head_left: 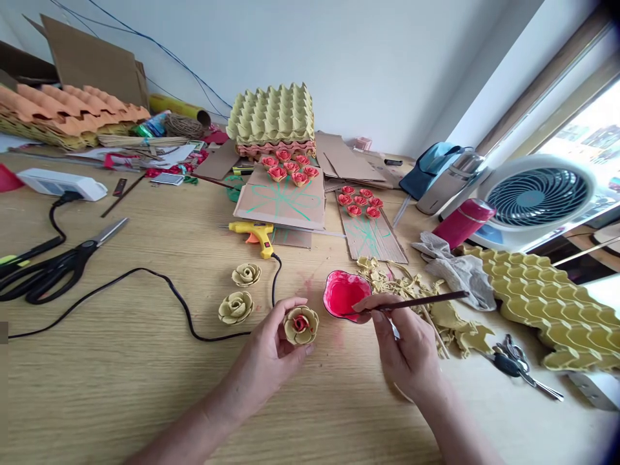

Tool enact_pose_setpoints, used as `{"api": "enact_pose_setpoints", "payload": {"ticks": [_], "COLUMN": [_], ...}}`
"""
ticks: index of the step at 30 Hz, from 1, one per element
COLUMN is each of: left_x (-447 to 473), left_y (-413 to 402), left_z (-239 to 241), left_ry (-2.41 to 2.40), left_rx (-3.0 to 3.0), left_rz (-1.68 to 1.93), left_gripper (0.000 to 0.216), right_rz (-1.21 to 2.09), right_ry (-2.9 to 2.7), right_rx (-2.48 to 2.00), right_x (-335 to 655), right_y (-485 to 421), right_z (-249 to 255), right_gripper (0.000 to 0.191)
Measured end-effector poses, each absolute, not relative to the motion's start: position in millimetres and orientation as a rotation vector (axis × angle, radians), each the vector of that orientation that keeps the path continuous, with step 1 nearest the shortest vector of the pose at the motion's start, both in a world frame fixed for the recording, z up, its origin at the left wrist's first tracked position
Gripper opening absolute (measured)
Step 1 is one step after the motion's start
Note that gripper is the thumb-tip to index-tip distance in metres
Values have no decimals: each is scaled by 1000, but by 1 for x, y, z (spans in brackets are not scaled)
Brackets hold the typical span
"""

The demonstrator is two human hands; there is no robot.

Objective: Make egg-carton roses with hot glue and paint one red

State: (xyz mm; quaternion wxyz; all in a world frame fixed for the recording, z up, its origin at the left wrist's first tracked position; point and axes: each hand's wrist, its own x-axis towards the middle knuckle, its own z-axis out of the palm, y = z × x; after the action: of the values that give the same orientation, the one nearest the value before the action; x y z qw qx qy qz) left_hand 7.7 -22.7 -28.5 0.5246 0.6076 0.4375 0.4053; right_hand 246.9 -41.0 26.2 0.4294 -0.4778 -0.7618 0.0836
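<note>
My left hand (276, 345) is closed around a tan egg-carton flower (301, 326) whose centre is painted red; the outer petals are bare. Between the fingers of my right hand (407, 342) lies a dark paintbrush (421, 301), its handle pointing right and its tip over or in the bowl of red paint (341, 294). Whether the tip touches the paint I cannot tell. Left of the held flower, two unpainted flowers (246, 275) rest on the wooden table (159, 381). Tan carton scraps (436, 303) lie beyond my right hand.
A yellow glue gun (256, 236) and its black cord lie ahead. Cardboard pieces with red flowers (278, 197) stand behind it. Large scissors (62, 261) are at left. On the right are keys (518, 365), yellow egg trays (557, 300), a red bottle (465, 221) and a fan (535, 197).
</note>
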Motion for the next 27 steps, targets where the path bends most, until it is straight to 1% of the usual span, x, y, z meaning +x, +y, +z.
{"api": "enact_pose_setpoints", "payload": {"ticks": [12, 15, 18, 21, 27], "left_x": [9, 9, 9, 8, 7], "left_y": [-23, -23, -24, -27, -32], "left_z": [-23, -19, -16, -12, -6], "left_ry": [1083, 1118, 1152, 1165, 1120], "left_rx": [1512, 1570, 1648, 1701, 1750], "left_rz": [957, 964, 984, 974, 923], "left_gripper": [48, 47, 45, 42, 49], "right_rz": [195, 260, 363, 450, 504], "right_ry": [-1853, -1817, -1610, -1479, -1727], "right_rx": [-1230, -1228, -1128, -938, -732], "right_x": [246, 248, 246, 239, 225], "right_y": [-40, -42, -46, -53, -65], "right_z": [28, 25, 23, 25, 28], "right_gripper": [20, 19, 17, 19, 25]}}
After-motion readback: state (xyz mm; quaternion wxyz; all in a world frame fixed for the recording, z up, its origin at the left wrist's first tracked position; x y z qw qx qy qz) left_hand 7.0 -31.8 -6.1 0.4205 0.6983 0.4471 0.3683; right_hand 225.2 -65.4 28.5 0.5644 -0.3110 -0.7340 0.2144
